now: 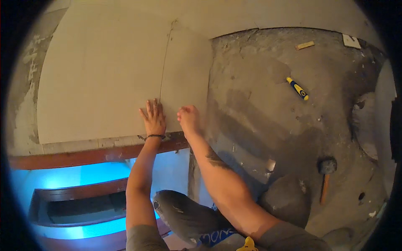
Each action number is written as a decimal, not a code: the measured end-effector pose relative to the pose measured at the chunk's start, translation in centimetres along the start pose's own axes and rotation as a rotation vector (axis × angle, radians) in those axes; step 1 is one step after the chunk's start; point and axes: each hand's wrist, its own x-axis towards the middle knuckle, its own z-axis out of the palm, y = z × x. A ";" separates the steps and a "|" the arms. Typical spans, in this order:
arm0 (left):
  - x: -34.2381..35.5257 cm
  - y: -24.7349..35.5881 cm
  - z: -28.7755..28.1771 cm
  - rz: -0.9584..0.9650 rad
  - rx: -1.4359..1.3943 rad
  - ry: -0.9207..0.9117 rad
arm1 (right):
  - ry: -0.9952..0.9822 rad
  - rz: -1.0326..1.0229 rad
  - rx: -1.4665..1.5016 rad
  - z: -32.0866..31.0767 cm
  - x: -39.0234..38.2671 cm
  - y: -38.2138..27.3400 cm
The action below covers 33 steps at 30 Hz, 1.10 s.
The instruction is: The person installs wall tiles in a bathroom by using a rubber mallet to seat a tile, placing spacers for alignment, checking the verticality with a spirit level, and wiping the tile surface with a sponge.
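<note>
My left hand (154,122) lies flat with spread fingers on the pale floor tiles, beside a thin seam between the large tile (100,71) and a narrower one (188,67). Just to its right, my right hand (188,120) is curled on the narrower tile near its lower part, fingers closed; whether they hold anything is hidden. A dark reddish-brown edging strip (83,154) runs under the tiles' near edge.
Rough grey concrete (251,83) to the right holds a yellow-and-blue hand tool (297,88), a wood scrap (305,45), a white tile piece (351,41) and a rubber mallet (327,167). Below the edging is a blue-lit opening (83,171). My knee (176,205) is bent nearby.
</note>
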 end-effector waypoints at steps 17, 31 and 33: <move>-9.8 -4.2 -3.1 -0.422 -0.912 -0.589 | -0.465 -0.149 -0.667 -4.6 5.9 -7.1; -9.6 4.2 4.6 -1.188 -1.620 0.382 | -0.287 -0.441 -1.004 -5.2 3.2 -10.9; -9.8 4.0 4.8 -1.202 -1.590 0.396 | -0.349 -0.509 -1.121 -5.1 2.7 -9.3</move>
